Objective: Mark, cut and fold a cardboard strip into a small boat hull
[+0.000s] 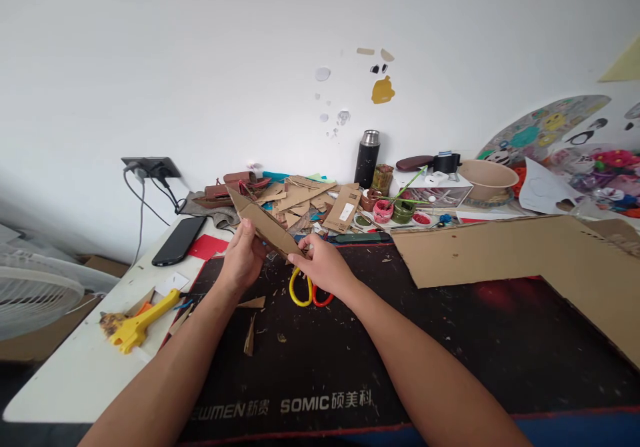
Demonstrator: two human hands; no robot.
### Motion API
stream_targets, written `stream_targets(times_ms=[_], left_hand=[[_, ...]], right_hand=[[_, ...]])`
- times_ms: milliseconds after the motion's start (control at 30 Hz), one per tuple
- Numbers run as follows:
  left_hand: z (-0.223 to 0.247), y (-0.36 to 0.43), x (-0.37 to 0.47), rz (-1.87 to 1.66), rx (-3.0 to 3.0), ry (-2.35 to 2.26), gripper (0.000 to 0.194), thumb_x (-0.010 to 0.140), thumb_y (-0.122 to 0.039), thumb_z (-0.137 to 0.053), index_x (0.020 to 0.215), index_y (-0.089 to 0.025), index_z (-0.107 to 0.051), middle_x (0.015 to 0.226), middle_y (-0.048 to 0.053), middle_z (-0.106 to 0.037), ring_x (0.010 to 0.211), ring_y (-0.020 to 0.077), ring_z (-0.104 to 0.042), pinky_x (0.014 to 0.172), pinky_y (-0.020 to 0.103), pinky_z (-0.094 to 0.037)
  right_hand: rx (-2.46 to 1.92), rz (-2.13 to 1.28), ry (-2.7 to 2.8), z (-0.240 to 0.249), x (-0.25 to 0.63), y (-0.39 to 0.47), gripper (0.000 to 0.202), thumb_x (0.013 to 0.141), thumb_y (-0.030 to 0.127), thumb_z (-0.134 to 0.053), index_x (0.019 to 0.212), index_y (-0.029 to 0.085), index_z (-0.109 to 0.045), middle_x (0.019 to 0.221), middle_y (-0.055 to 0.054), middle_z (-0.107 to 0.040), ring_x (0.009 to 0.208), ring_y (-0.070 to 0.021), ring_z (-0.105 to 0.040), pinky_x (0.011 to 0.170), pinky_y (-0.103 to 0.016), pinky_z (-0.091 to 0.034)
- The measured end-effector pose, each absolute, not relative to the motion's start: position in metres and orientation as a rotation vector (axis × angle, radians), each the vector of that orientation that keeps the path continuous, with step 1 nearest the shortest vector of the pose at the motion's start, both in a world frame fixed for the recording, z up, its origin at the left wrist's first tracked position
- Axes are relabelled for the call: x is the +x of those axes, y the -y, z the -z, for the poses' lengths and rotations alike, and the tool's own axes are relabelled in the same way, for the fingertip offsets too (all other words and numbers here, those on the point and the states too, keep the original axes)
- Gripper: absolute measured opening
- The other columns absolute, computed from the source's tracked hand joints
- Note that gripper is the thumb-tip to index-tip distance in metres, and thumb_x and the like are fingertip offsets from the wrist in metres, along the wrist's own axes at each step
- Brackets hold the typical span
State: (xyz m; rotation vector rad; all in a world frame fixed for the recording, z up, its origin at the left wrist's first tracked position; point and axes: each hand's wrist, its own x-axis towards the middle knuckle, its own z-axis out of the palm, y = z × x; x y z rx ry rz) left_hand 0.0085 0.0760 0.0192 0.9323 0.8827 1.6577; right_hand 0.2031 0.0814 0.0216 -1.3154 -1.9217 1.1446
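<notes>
A strip of brown cardboard [267,225] is held up at a slant between both hands, its far end pointing to the upper left. My left hand [244,255] is closed on the strip's left part, thumb on the near face. At the lower right end, my right hand [323,263] pinches the same strip near its tip. Under the right hand lie scissors [301,300] with one yellow and one red handle loop; their blades are mostly hidden. Small cardboard offcuts [250,335] lie on the black desk mat [320,360] beside the left forearm.
A large cardboard sheet [465,250] covers the mat's right side. Behind are piled cardboard scraps [300,197], paint jars [383,211] and a black thermos [368,159]. At left are a phone [179,241], a yellow hot glue gun [145,323] and a fan [37,293].
</notes>
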Motion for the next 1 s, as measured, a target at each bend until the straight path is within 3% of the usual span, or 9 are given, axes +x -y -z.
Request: stream_targets(times_ms=[300, 533, 767, 1000], left_hand=[[-0.014, -0.079, 0.008, -1.735, 0.954, -0.935, 0.056, 0.082, -0.067, -0.084, 0.113, -0.021, -0.073, 0.107, 0.008, -0.08, 0.095, 0.0268, -0.078, 0.084, 0.041, -0.065], [-0.013, -0.079, 0.01, -1.767, 0.976, -0.975, 0.052, 0.084, -0.064, -0.082, 0.11, -0.02, -0.072, 0.105, 0.008, -0.079, 0.094, 0.0258, -0.077, 0.084, 0.041, -0.064], [-0.016, -0.076, 0.016, -1.738, 0.974, -0.995, 0.051, 0.087, -0.065, -0.079, 0.107, -0.019, -0.071, 0.094, 0.009, -0.08, 0.089, 0.0264, -0.078, 0.079, 0.039, -0.065], [-0.024, -0.071, 0.017, -1.609, 0.89, -0.93, 0.05, 0.087, -0.06, -0.081, 0.111, -0.017, -0.073, 0.107, 0.012, -0.081, 0.1, 0.028, -0.079, 0.088, 0.042, -0.065]], right_hand=[[-1.223, -1.379, 1.845, -0.016, 0.205, -0.085, 0.031, 0.092, 0.043, -0.08, 0.097, 0.025, -0.055, 0.072, 0.005, -0.064, 0.051, -0.0136, -0.057, 0.051, -0.025, -0.034], [-1.194, -1.433, 1.813, -0.011, 0.203, -0.087, 0.034, 0.091, 0.046, -0.082, 0.098, 0.024, -0.057, 0.069, 0.006, -0.06, 0.05, -0.0124, -0.053, 0.051, -0.023, -0.033], [-1.193, -1.365, 1.864, -0.016, 0.204, -0.085, 0.033, 0.098, 0.052, -0.073, 0.09, 0.023, -0.058, 0.064, 0.005, -0.058, 0.053, -0.0134, -0.053, 0.053, -0.024, -0.033], [-1.154, -1.412, 1.851, -0.016, 0.205, -0.085, 0.034, 0.1, 0.047, -0.07, 0.082, 0.023, -0.054, 0.057, 0.007, -0.055, 0.046, -0.0122, -0.05, 0.051, -0.024, -0.033]])
